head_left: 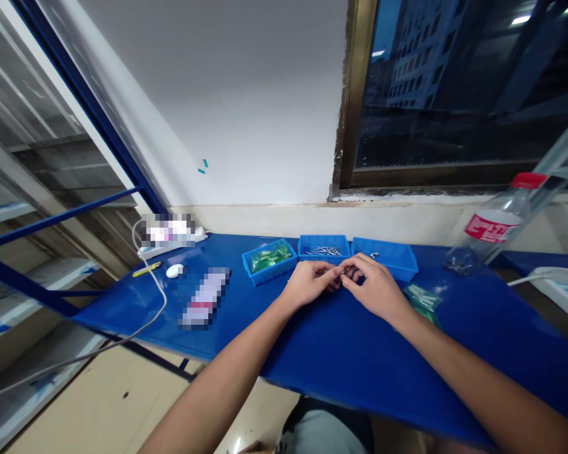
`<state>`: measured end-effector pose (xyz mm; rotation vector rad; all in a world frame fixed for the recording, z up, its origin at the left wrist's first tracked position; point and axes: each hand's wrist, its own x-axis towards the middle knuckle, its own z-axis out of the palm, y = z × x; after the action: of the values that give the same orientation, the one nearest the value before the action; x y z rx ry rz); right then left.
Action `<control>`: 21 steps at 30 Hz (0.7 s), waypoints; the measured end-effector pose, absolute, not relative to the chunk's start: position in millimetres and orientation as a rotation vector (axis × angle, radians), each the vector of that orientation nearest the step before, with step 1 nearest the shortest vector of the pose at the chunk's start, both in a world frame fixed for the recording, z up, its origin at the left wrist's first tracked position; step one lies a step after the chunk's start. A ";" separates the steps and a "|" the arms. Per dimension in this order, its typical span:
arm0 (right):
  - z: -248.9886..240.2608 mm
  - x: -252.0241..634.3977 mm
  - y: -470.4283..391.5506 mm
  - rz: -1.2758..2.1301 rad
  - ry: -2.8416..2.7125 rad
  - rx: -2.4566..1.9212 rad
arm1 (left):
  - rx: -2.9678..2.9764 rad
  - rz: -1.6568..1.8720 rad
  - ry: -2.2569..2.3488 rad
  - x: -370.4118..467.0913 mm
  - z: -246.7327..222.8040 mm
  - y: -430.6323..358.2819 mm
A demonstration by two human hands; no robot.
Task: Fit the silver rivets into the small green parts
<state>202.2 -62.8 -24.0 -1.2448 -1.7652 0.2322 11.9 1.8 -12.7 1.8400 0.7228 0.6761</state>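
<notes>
My left hand [311, 282] and my right hand [375, 285] meet over the blue table, fingertips pinched close together. Between them is something small that the fingers mostly hide; its kind cannot be made out. Just beyond the hands stand three blue bins. The left bin [273, 272] contains green packets [269, 255], and the middle bin [324, 239] has thin metal pins or screws [326, 251] in it. In the right bin [400, 257], partly covered by my right hand, a small metal piece shows. More green packets [423, 297] lie beside my right wrist.
A clear plastic bottle [495, 226] with a red cap stands at the right. On the left lie a yellow cutter [146, 270], a small white rounded object [175, 271], a blurred-out flat item [205, 299] and a power strip [184, 239], whose cable [158, 309] hangs over the table edge.
</notes>
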 end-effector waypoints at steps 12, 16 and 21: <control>-25.6 204.4 -61.4 0.226 -1.798 -1.216 | 1.771 0.747 0.718 14.0 -15.0 3.4; -27.1 204.2 -60.0 0.232 -1.805 -1.190 | 1.806 0.778 0.713 14.0 -16.8 4.6; -26.0 203.0 -60.4 0.223 -1.824 -1.188 | 1.837 0.829 0.690 12.7 -18.8 7.7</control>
<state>203.0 -60.4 -26.0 -1.1884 -1.8243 0.2227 12.7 7.7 -18.8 1.8369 0.6902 0.8290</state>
